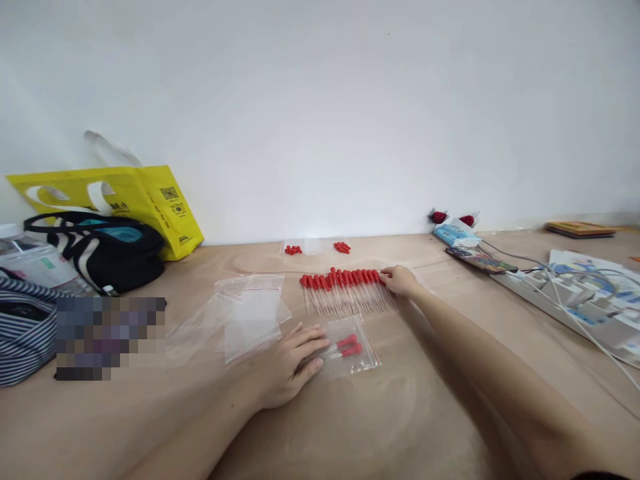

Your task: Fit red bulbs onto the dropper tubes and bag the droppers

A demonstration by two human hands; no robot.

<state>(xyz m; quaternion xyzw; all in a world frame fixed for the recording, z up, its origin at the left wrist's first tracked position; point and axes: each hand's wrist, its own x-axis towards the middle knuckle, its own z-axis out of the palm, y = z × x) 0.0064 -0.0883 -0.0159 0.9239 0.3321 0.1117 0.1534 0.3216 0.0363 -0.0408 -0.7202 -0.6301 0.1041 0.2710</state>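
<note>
- We find two droppers inside the clear bag, the left hand resting at its edge, thumb and fingers apart
- We record the right hand at the right end of the dropper row on the worktop; its grip we cannot tell
- We judge the work partly done: one pair bagged, the row loose, flat bags alongside

Roses and a shopping bag suggest a home.
</note>
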